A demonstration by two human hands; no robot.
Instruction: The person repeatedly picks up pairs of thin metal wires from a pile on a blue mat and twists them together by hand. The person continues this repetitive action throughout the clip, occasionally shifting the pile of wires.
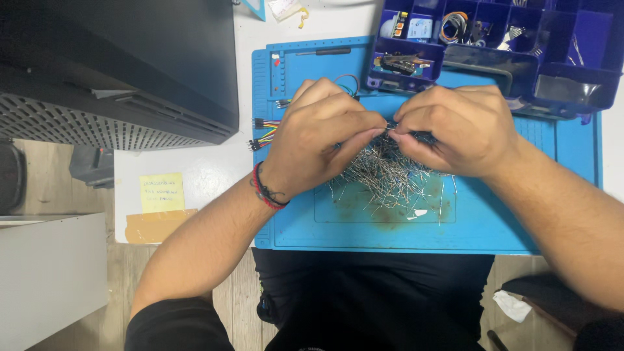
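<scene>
A heap of thin metal pins (389, 177) lies on the blue work mat (494, 227). Over the heap, my left hand (322, 133) and my right hand (455, 127) meet fingertip to fingertip, pinching a small thin piece between them just above the pins. A red and black band circles my left wrist. Coloured jumper wires (265, 133) stick out from under my left hand at the mat's left edge. The pinched piece is mostly hidden by my fingers.
A dark blue compartment box (559, 78) with small parts stands at the mat's far right corner. A large black machine (130, 71) fills the left. A yellow note (162, 192) and brown tape lie on the white table.
</scene>
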